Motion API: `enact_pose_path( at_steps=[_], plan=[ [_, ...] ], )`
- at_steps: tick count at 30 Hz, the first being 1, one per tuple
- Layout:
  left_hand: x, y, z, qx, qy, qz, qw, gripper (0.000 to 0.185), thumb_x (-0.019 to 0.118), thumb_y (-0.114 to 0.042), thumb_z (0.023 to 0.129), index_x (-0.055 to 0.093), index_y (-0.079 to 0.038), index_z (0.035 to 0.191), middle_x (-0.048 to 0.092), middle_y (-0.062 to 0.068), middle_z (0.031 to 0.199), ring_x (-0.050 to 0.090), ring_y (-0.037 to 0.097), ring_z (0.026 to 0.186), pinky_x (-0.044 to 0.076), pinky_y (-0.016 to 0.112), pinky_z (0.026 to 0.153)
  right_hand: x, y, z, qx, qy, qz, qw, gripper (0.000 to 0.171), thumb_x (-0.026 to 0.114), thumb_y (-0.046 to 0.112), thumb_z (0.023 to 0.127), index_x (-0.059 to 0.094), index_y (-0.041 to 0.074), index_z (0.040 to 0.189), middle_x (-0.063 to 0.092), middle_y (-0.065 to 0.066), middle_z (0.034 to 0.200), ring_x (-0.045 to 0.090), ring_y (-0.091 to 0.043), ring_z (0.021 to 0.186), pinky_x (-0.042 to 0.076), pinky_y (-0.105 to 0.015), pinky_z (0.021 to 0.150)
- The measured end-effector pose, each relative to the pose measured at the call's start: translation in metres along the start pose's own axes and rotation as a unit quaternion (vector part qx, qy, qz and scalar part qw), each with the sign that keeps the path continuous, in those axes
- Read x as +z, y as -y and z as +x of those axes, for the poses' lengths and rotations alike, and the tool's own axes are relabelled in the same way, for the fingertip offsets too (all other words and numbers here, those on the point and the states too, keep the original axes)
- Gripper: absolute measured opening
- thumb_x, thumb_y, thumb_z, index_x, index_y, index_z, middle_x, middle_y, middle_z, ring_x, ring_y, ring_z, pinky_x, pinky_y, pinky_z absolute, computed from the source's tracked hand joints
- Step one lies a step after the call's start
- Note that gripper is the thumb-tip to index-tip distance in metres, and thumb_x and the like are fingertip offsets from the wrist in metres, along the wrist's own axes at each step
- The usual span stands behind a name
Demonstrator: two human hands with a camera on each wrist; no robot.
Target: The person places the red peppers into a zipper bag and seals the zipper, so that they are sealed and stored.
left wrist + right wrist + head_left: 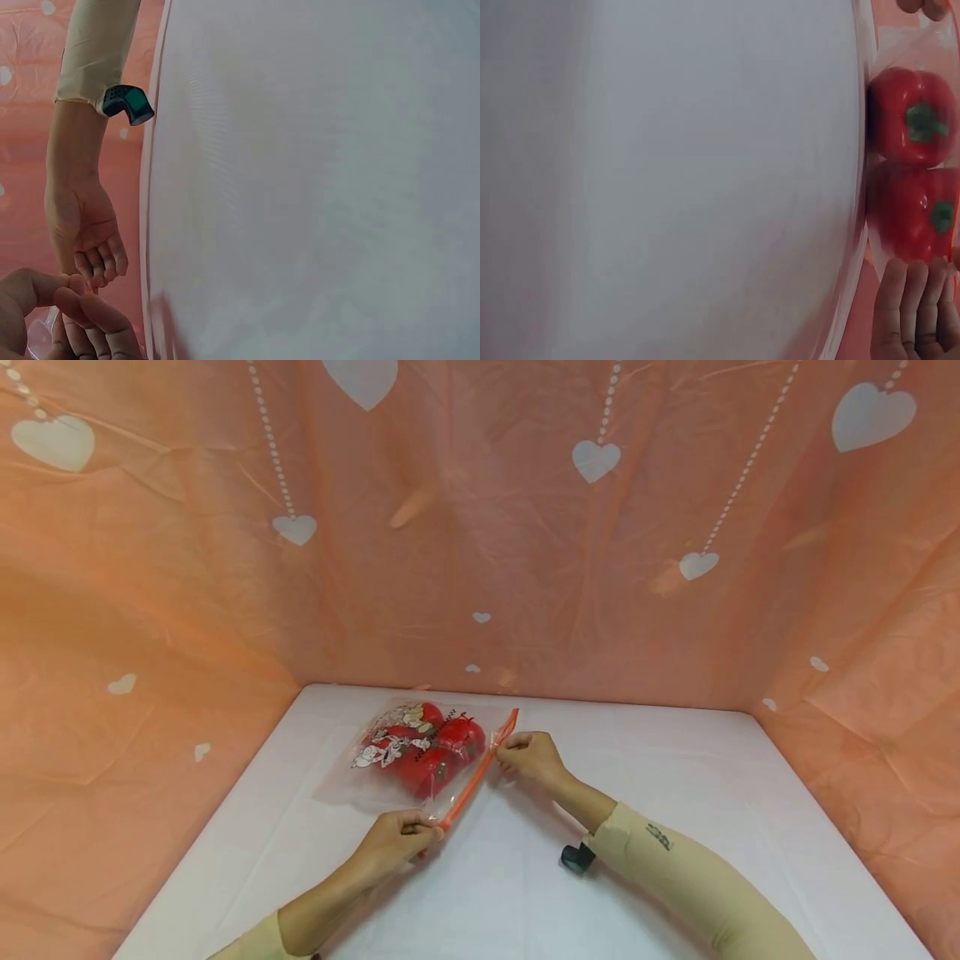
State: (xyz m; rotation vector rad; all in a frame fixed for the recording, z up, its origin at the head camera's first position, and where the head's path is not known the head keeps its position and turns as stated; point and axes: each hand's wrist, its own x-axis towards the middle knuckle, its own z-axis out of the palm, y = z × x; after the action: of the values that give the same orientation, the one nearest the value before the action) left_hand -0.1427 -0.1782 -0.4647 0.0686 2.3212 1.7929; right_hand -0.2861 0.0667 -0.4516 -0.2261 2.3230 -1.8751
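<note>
Orange zip strip (480, 770) pinched: left hand (392, 843) near end, right hand (531, 757) midway.

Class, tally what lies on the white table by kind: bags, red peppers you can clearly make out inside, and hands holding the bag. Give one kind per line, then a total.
Clear zip bag with orange zip strip: 1
Red peppers clearly seen inside, wrist view: 2 (more red behind the bag's print cannot be counted)
Hands pinching the strip: 2, left hand and right hand
Total: 5
</note>
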Motion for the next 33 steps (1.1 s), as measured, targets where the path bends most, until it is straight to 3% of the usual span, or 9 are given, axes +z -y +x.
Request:
enact_pose_path(
  at_steps=[17, 26, 33],
  plan=[
    [0.004, -0.001, 0.001, -0.004, 0.005, -0.012, 0.9999, 0.022, 0.073, -0.012, 0.100, 0.076, 0.007, 0.109, 0.069, -0.001, 0.078, 0.057, 0.011, 0.073, 0.048, 0.024, 0.062, -0.013, -0.002, 0.018, -0.015, -0.047, -0.035, 0.998, 0.014, 0.081, 0.008, 0.094, 0.075, -0.005, 0.093, 0.077, -0.025, 0.088, 0.073, -0.021, 0.067, 0.060, -0.030, 0.059],
    [0.004, -0.001, 0.000, 0.003, 0.009, -0.011, 0.9999, 0.021, 0.073, -0.012, 0.099, 0.076, 0.007, 0.108, 0.070, 0.000, 0.078, 0.058, 0.011, 0.073, 0.049, 0.024, 0.062, -0.016, 0.000, 0.025, -0.037, -0.057, -0.061, 0.996, 0.012, 0.081, 0.005, 0.092, 0.076, -0.006, 0.093, 0.077, -0.011, 0.078, 0.071, -0.017, 0.066, 0.055, -0.025, 0.058],
    [0.006, -0.001, 0.001, 0.004, 0.008, -0.008, 0.9999, 0.021, 0.073, -0.011, 0.099, 0.075, 0.008, 0.107, 0.070, 0.000, 0.078, 0.058, 0.011, 0.071, 0.048, 0.024, 0.061, -0.023, -0.001, 0.034, -0.053, -0.067, -0.071, 0.994, 0.012, 0.082, 0.004, 0.091, 0.077, -0.006, 0.095, 0.078, -0.011, 0.082, 0.068, -0.009, 0.066, 0.054, -0.022, 0.059]
  ],
)
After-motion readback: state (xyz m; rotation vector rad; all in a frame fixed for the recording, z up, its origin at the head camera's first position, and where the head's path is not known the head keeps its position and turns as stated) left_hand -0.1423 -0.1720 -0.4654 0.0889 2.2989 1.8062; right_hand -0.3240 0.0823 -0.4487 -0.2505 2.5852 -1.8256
